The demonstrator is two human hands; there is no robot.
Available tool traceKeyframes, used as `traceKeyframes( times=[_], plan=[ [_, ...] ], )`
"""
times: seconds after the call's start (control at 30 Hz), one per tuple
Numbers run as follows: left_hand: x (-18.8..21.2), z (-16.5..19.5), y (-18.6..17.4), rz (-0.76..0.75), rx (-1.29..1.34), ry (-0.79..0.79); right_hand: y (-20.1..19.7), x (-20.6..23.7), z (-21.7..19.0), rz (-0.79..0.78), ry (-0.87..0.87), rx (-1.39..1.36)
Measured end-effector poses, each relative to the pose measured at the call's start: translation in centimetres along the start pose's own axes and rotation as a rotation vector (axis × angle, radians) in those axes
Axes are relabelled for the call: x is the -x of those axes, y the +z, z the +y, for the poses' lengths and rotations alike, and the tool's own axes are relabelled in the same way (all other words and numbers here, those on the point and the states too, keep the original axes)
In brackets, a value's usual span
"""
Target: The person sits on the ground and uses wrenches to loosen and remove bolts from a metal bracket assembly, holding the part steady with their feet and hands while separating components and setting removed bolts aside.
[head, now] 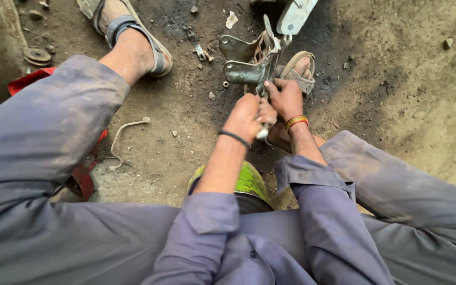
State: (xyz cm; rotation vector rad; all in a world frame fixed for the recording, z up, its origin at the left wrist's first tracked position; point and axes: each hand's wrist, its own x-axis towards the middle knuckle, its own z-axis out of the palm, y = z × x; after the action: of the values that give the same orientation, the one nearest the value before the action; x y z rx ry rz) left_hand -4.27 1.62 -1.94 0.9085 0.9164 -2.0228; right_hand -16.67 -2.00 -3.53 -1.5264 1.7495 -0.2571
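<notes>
Bare, dark, oil-stained dirt ground (pixel 397 79) lies under me, strewn with small stones and scraps. I sit low with my knees spread, in dusty blue-grey trousers and sleeves.

Between my feet is a grey metal bracket (pixel 246 66), a bent, worn piece with flat plates and curved lugs, dull and greasy. It rests on the ground against my right sandal (pixel 299 68), well ahead of my knees. My left hand (pixel 246 116) has its fingers curled together into a fist around a pale tool handle (pixel 263 129), whose lower end pokes out below the fist. My right hand (pixel 285 97) sits touching the left one, fingers clamped on the near edge of the bracket; a striped bangle (pixel 296 122) circles that wrist, and a thin black band (pixel 234 138) circles the left.

Around this: my left foot in a strapped sandal (pixel 133 31) up and to the left, a small bolt-like part (pixel 199 47) lying loose in the dirt between the feet, a bent wire (pixel 125 134) near my left knee, a red metal thing (pixel 83 177) partly hidden under my left leg, and a green can (pixel 249 182) under my forearms. A pale flat metal bar (pixel 295 16) rises from the bracket's top out of view. My hands hide the bracket's near end.

The bracket's long axis runs from my hands away, leaning slightly left; the tool handle lies roughly along it.
</notes>
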Motion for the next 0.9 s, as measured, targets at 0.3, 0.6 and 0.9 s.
traceKeyframes(
  times=[0.3, 0.6, 0.9],
  plan=[
    [3.4, 5.8, -3.6, 0.16, -0.963, -0.05, 0.3, 0.0, -0.1, 0.003, 0.052, -0.07],
    [1.1, 3.6, -10.0, 0.615, -1.484, 0.6, 0.6, -1.3, 1.2, -0.048, -0.003, -0.004],
    [-1.1, 3.6, -9.6, 0.562, -1.566, 0.684, -1.9, -1.2, -0.5, -0.318, 0.212, -0.423]
  ],
)
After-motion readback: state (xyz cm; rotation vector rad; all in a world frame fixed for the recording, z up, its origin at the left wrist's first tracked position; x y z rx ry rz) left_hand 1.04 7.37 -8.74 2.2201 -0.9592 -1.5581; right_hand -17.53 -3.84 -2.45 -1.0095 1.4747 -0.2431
